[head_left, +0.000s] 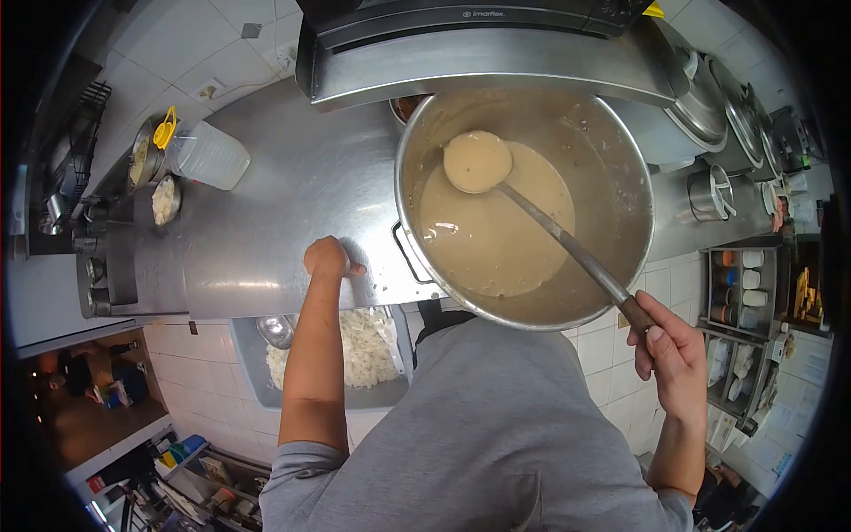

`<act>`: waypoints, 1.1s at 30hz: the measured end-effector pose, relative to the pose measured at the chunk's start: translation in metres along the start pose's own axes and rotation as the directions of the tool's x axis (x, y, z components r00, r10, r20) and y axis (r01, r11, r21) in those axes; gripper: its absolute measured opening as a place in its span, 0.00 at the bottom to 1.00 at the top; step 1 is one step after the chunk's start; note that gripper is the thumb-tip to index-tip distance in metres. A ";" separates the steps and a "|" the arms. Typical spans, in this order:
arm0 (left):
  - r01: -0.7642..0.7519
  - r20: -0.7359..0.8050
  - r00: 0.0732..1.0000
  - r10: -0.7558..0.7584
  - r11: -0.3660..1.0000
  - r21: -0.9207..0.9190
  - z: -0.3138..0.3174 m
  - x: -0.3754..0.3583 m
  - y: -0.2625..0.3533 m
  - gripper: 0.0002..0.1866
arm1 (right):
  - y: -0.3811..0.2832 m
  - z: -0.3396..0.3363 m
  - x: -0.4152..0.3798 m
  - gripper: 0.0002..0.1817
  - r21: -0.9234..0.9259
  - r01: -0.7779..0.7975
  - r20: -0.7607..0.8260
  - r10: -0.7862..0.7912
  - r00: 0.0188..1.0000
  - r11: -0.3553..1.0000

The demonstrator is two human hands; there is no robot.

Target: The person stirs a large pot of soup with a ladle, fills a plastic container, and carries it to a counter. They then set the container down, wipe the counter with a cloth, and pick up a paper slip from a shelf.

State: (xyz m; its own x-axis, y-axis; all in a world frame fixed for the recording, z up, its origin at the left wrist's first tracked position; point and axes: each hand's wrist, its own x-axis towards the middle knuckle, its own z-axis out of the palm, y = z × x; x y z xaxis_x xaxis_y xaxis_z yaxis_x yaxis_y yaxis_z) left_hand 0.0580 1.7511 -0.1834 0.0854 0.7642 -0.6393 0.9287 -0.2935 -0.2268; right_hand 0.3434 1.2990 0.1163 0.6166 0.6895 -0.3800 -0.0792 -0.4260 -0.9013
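Steel shelf overhangs the pot; the right hand grips a ladle.

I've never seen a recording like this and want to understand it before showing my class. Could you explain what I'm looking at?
There is no machine here, only a person's two bare hands. The one picture comes from a camera worn on their head, looking forward and down past the grey shirt; straight edges look curved in it.

The right hand holds a long-handled ladle. Its bowl is full of pale tan liquid, just like the liquid in the large metal pot. The left hand is at the steel counter, holding nothing that I can see.

Also on the counter are a clear jug with a yellow top and a small bowl of white food. Below its edge sits a grey tub holding something white, perhaps rice.
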 end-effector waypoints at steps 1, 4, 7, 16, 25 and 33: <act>-0.007 -0.007 1.000 0.007 1.000 -0.002 0.001 0.001 -0.001 0.45 | -0.001 0.000 -0.002 0.25 0.001 -0.002 -0.004 0.002 1.000 1.000; -0.022 -0.008 1.000 0.022 1.000 0.005 0.002 0.002 -0.001 0.45 | -0.003 -0.003 -0.010 0.26 -0.021 0.006 -0.027 -0.006 1.000 1.000; -0.045 -0.036 0.998 0.046 0.999 0.019 0.001 -0.001 -0.002 0.45 | -0.006 -0.004 -0.015 0.26 -0.015 0.001 -0.048 -0.001 0.999 1.000; -0.040 -0.052 0.998 0.041 0.999 0.028 0.000 -0.007 0.000 0.47 | -0.009 -0.005 -0.022 0.27 0.137 -0.069 -0.044 0.076 0.996 0.988; -0.044 -0.057 0.997 0.046 0.999 0.029 -0.002 -0.012 -0.001 0.46 | -0.024 -0.001 -0.027 0.29 0.257 -0.144 -0.083 0.170 0.982 0.956; -0.070 -0.101 0.992 0.075 0.996 0.051 0.004 -0.012 -0.003 0.46 | -0.066 -0.007 -0.012 0.32 0.322 -0.286 -0.087 0.329 0.940 0.903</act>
State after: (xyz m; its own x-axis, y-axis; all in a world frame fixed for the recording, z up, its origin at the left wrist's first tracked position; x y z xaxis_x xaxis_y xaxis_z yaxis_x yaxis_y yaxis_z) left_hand 0.0530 1.7404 -0.1786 0.1904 0.7941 -0.5771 0.9009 -0.3750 -0.2187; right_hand 0.3463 1.3151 0.1820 0.6222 0.4573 -0.6354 -0.5000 -0.3925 -0.7720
